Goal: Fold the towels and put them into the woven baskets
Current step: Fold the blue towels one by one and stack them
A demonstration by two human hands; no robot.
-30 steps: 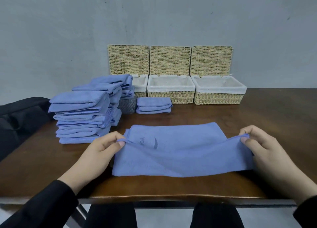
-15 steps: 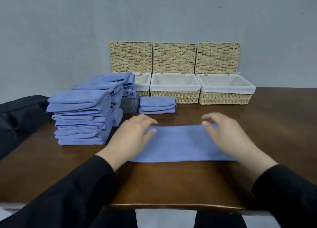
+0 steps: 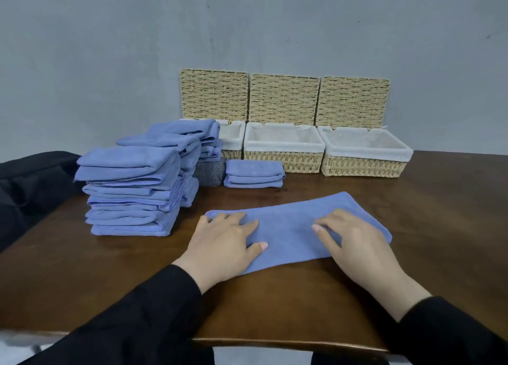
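A blue towel (image 3: 291, 224), folded into a long strip, lies flat on the brown table in front of me. My left hand (image 3: 222, 243) rests flat on its left end with straight fingers. On the right end my right hand (image 3: 354, 241) presses down, fingers spread. Three woven baskets with white liners and raised lids stand at the back: left basket (image 3: 233, 144), partly hidden by towels, middle basket (image 3: 283, 161) and right basket (image 3: 362, 166). The two baskets I can see into hold nothing. A small folded towel pile (image 3: 254, 173) sits before the middle basket.
Tall stacks of blue towels (image 3: 129, 191) stand at the left, with more behind them (image 3: 189, 139). A grey folded cloth (image 3: 209, 173) lies between the stacks and the small pile. Dark fabric (image 3: 30, 183) hangs off the table's left edge. The wall (image 3: 247, 21) is close behind the baskets.
The towel's near half was folded over onto the far half. Both hands then let go of its corners and came down flat on the strip, sliding a little toward me.
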